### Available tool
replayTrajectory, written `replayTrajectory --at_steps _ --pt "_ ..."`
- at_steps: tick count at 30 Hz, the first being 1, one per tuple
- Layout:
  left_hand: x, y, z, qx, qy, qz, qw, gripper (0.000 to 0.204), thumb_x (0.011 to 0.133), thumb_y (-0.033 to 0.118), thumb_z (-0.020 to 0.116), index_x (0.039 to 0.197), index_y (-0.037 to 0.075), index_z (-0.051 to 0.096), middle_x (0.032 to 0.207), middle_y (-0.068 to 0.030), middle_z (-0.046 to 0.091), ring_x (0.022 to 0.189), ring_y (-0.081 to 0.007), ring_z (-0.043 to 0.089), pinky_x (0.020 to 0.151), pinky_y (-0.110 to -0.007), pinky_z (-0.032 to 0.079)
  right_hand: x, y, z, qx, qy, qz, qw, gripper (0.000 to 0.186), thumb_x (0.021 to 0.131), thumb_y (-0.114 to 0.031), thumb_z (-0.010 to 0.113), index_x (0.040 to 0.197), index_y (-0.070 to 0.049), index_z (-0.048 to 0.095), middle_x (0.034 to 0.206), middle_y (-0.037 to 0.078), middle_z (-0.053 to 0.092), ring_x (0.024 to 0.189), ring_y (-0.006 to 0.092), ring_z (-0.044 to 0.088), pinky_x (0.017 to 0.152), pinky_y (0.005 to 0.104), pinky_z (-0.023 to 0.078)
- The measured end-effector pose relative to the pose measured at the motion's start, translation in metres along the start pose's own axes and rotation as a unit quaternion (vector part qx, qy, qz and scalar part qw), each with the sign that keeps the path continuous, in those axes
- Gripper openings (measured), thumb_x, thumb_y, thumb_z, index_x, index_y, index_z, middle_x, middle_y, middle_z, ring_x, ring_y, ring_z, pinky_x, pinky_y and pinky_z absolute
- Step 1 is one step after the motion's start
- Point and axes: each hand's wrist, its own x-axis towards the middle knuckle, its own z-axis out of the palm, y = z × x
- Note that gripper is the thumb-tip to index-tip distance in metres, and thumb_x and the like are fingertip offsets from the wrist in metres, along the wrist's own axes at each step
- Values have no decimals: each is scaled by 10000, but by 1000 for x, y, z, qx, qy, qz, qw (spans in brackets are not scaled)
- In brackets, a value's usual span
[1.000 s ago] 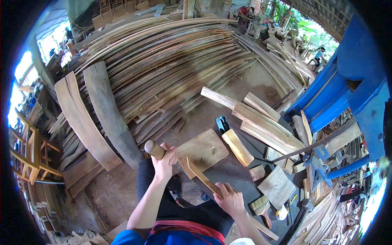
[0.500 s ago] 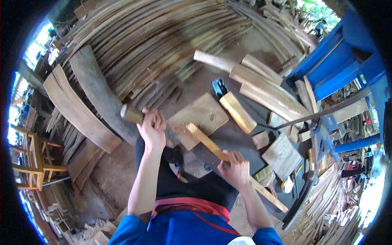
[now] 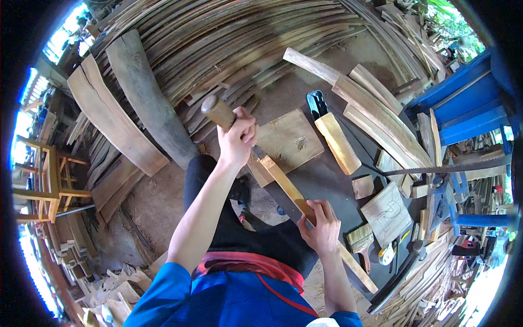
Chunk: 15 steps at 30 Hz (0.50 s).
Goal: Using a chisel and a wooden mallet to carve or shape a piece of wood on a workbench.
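Note:
My left hand (image 3: 237, 140) is closed round a chisel, its thick round wooden handle (image 3: 219, 113) sticking up past the fist. Below the fist, the short metal blade meets the near-left end of a narrow wooden strip (image 3: 284, 184). That end lies over a flat square board (image 3: 291, 139). My right hand (image 3: 320, 226) grips the strip farther down, fingers over its top. Past that hand a paler length of wood (image 3: 357, 268) shows; whether it belongs to the same strip I cannot tell.
Right of the board lies a wooden block (image 3: 338, 143) beside a blue-black tool (image 3: 316, 103). A board with a drawn outline (image 3: 387, 214), a brush (image 3: 359, 238), a tape measure (image 3: 387, 254) and a hammer (image 3: 418, 249) lie right. Long planks (image 3: 234, 49) are stacked ahead.
My left hand has moved right with the chisel, bringing its blade to the strip's end. The right hand keeps its hold on the strip. The whole view has shifted slightly.

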Motion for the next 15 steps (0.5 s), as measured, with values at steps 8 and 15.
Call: replayTrajectory --at_steps 8,15 --pt "6 -7 -3 96 -81 -78 989 272 802 -46 563 661 89 374 527 22 363 438 -70 320 428 -252 205 2 2 4 6 7 -4 1000 347 699 -73 692 1028 -44 587 936 115 580 768 304 631 651 383 539" --pt "0 -9 1 154 -85 -67 982 240 781 -7 539 667 104 359 506 24 302 430 -91 282 434 -269 189 1 1 3 18 6 6 1000 361 694 -35 687 1037 -36 575 962 150 584 767 346 629 667 402 530"
